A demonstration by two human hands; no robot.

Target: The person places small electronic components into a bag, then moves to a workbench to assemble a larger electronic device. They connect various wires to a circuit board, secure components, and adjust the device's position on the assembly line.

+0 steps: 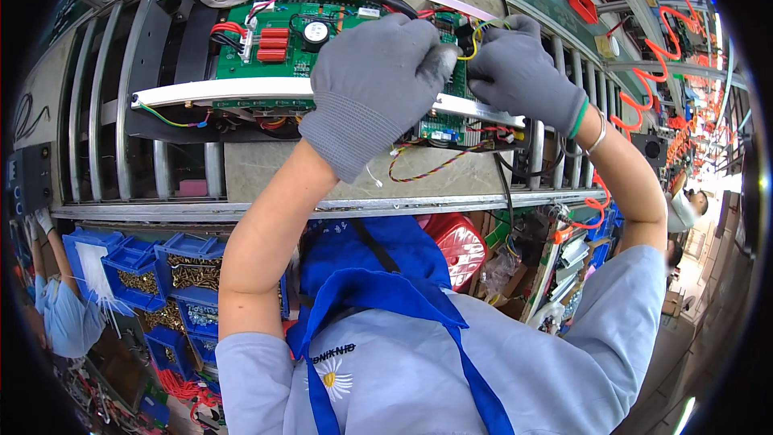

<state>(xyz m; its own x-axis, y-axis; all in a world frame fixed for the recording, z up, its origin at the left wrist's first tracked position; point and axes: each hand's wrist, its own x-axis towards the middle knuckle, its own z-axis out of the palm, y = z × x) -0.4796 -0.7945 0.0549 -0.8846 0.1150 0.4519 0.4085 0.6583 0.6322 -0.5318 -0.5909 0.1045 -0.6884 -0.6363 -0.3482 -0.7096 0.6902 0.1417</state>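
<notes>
Both my hands wear grey gloves and work at the right part of an open electronic unit with a green circuit board (pixel 291 36). My left hand (pixel 374 80) lies over the board, its fingers curled closed near the board's right part; what they hold is hidden. My right hand (pixel 519 72) is closed at the unit's right end, with a thin yellow wire (pixel 470 50) running to its fingers. Between the hands sits a small black part (pixel 464 35). White metal bars (pixel 225 90) run along the unit. Red capacitors (pixel 273 45) stand on the board.
The unit rests on a roller conveyor (pixel 98 113). Twisted coloured wires (pixel 435 167) hang from its near side. Blue bins (pixel 190 274) of screws stand at lower left, a red stool (pixel 456 248) below the conveyor. Orange coiled hoses (pixel 656 56) hang at right. Another person (pixel 64 314) works at far left.
</notes>
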